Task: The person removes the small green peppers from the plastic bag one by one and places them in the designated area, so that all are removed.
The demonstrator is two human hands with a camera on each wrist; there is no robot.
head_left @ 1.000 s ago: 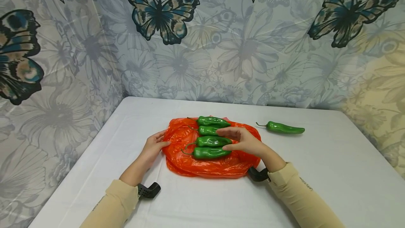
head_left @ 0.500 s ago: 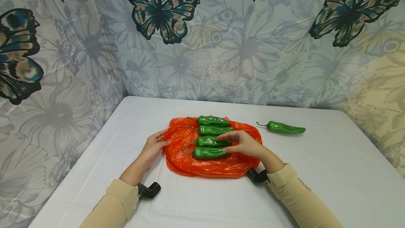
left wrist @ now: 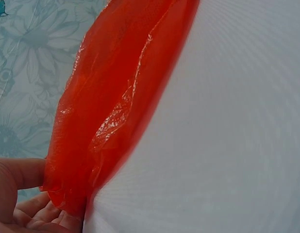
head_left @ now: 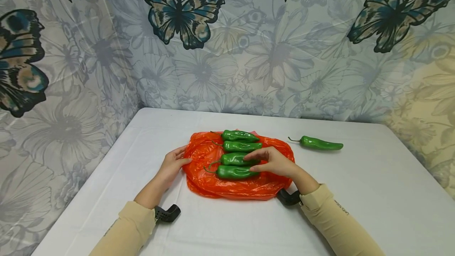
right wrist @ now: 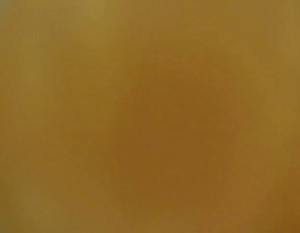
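A crumpled red-orange plastic bag (head_left: 209, 187) lies flat, with several green peppers in a row across it. My left hand (head_left: 172, 165) holds the bag's left edge. In the left wrist view the thumb lies against the bag (left wrist: 106, 97) and the other fingers are partly behind it. My right hand (head_left: 273, 163) reaches over the right ends of the two nearest peppers. Its fingertips touch the third pepper (head_left: 232, 159) from the back, and its thumb touches the front pepper (head_left: 231, 172). The second pepper (head_left: 238, 146) and the rearmost pepper (head_left: 239, 136) lie just behind. The right wrist view is a brown blur.
A single green pepper (head_left: 320, 143) lies apart, to the right behind the bag. All rests on a white-covered table (head_left: 220, 228). A butterfly-print cloth wall (head_left: 213, 78) rises behind and at the left. Black wrist mounts (head_left: 168, 213) hang by both sleeves.
My right fingertips have shifted from the second pepper forward to the third. The third pepper has slid slightly toward the front one. My left hand stays at the bag's edge.
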